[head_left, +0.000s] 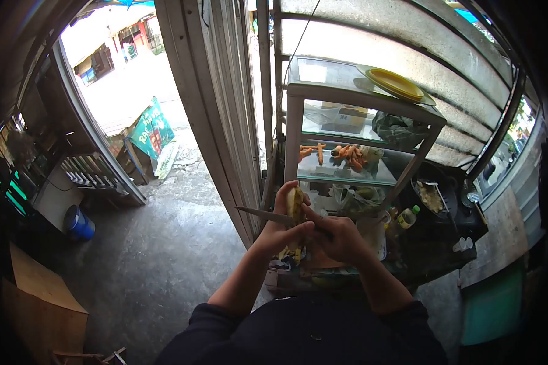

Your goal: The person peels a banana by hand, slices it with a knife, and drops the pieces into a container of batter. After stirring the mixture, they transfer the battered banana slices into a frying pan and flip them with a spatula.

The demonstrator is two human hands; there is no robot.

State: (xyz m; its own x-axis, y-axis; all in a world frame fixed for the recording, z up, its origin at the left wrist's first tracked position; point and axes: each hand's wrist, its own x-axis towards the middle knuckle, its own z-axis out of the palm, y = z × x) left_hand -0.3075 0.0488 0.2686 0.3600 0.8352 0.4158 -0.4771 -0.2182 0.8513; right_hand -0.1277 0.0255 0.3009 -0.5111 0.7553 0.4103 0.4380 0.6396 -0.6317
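Observation:
In the middle of the head view, my left hand (278, 230) is closed around a banana (295, 202), held upright. The banana's pale flesh shows on one side and darker, yellow-brown skin on the other. My right hand (340, 238) grips a knife (260, 213); its handle is mostly hidden in the fingers. The blade points left, across the banana's lower part and above my left palm. Below the hands lie yellow and dark peels (294, 253), beside a brown board (323, 258) partly covered by my right hand.
A glass display case (364, 106) with orange-coloured food stands ahead, a yellow plate (396, 83) on top. To the right are a bottle (406, 219), a pan of food (431, 196) and small cups (463, 244). A metal post (195, 91) rises close on the left; a blue bucket (79, 222) stands farther left.

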